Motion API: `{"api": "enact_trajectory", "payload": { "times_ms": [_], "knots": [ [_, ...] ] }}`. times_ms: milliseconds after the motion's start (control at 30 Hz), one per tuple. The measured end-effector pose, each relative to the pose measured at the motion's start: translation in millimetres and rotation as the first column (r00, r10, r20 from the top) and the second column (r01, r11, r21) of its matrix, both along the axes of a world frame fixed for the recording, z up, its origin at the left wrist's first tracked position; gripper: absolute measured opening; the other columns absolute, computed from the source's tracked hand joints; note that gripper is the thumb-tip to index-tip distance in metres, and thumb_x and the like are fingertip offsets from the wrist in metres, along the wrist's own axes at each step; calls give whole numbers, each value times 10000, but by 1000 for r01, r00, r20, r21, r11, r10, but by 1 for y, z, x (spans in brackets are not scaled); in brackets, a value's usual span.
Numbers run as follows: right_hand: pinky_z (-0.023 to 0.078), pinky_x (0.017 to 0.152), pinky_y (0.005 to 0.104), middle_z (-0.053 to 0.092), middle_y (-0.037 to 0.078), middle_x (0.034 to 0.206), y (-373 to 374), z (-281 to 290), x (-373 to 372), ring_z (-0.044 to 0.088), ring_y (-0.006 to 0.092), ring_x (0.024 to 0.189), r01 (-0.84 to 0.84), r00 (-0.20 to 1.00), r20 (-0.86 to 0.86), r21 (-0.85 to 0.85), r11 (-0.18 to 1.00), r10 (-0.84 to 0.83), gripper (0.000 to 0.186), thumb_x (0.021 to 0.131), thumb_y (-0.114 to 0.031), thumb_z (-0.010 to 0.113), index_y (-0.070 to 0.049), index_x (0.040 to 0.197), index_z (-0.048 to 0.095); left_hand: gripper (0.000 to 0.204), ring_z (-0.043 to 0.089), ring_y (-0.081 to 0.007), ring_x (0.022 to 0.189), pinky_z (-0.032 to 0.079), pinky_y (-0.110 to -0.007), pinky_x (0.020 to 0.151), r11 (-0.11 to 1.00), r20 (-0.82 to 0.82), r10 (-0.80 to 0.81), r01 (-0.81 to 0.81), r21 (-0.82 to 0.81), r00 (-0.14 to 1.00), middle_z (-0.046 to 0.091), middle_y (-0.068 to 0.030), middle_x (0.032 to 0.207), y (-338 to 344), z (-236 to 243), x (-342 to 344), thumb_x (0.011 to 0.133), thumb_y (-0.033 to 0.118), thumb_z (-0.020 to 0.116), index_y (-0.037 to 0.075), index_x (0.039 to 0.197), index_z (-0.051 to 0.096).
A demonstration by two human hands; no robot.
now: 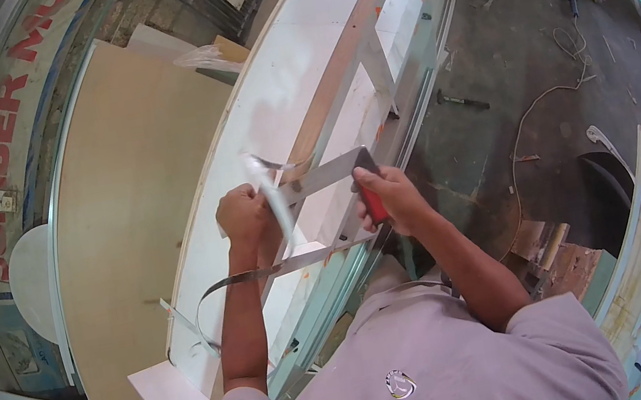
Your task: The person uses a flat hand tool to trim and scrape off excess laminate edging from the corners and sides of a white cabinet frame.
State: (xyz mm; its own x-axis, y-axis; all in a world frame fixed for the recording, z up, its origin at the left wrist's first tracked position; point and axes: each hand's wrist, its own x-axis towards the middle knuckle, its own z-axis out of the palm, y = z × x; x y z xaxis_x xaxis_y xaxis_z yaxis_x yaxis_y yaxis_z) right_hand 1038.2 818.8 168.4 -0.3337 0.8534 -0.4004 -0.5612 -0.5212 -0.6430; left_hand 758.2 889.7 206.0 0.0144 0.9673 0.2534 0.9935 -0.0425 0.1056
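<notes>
Right hand (390, 198) fisted on the red handle (373, 201) of a try square (322, 176) lying across the white board (276, 96). Left hand (243, 216) beside it, pinching a white strip (276, 199).

Both bare forearms rise from the lower edge, out of short pale sleeves, and draw together toward the middle. The left hand (244, 213) is curled into a closed fist, knuckles up, wrist straight above a near-vertical forearm. The right hand (389, 198) is closed too, fingers wrapped tight, its forearm slanting up and leftward from the bent elbow.
</notes>
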Motion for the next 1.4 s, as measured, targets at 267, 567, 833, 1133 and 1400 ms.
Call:
{"api": "enact_trajectory", "payload": {
  "times_ms": [267, 567, 833, 1133, 1400],
  "knots": [
    [487, 436, 362, 615, 95, 668, 31, 4, -4, 610, 210, 486, 25, 999, -23, 21, 999, -24, 359, 1047, -378, 539, -25, 980, 529, 758, 550, -379, 500, 415, -490, 498, 997, 92, 8, -1, -80, 996, 570, -180, 535, 37, -4, -14, 862, 731, 594, 39, 556, 632],
    [493, 432, 347, 617, 89, 675, 51, 8, 19, 612, 195, 489, 40, 999, 32, 3, 999, -40, 349, 1041, -379, 559, -34, 1005, 532, 804, 495, -310, 456, 413, -467, 507, 991, 63, 64, -56, -120, 996, 471, -138, 448, 60, 12, 34, 837, 759, 618, 31, 503, 564],
    [481, 417, 337, 612, 92, 669, 52, 15, 43, 612, 196, 471, 9, 1000, 6, -18, 1000, -9, 334, 1049, -360, 542, -27, 1027, 539, 722, 376, -199, 440, 345, -429, 459, 998, 145, 33, -24, -61, 989, 419, -97, 438, 72, -14, 28, 868, 637, 707, 43, 506, 512],
    [487, 435, 345, 609, 94, 673, 61, 6, 63, 600, 191, 487, -57, 998, 3, -20, 998, 57, 355, 1047, -380, 548, -26, 1038, 523, 763, 442, -242, 398, 379, -436, 463, 998, 8, 60, -60, -19, 998, 429, -125, 425, 47, 12, 67, 858, 674, 686, 42, 471, 506],
    [505, 446, 356, 613, 93, 689, 75, 3, 79, 608, 205, 489, -99, 995, -2, 5, 995, 99, 361, 1046, -383, 545, -23, 1026, 530, 767, 559, -288, 435, 428, -447, 470, 996, 18, 92, -91, -23, 996, 523, -125, 454, 54, -1, 80, 875, 700, 638, 42, 492, 540]
  ]
}}
